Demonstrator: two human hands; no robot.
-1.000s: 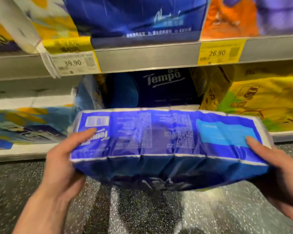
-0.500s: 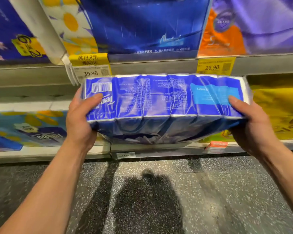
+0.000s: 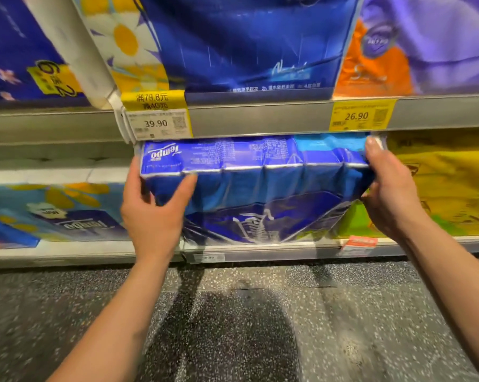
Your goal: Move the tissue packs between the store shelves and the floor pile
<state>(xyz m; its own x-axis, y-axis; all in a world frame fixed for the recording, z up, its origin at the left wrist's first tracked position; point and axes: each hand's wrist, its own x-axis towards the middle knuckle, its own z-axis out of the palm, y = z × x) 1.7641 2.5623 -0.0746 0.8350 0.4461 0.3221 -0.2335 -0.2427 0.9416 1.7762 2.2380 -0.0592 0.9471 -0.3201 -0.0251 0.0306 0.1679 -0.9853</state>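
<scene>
Tissue pack (image 3: 260,172) looks light, squishy and kinda slippery, so left hand (image 3: 153,213) and right hand (image 3: 390,194) each curled round one end seems like the smart grip imo.

Tissue pack (image 3: 257,172) sits between both hands, under the shelf edge (image 3: 260,119).

Glossy, crinkled plastic film wraps the blue tissue pack (image 3: 249,172). The shelf rail (image 3: 260,119) looks like matt grey metal; the floor (image 3: 343,326) is speckled, polished stone.

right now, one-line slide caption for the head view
Left hand and right hand hold a blue Tempo tissue pack below the 39.90 price tag.
</scene>
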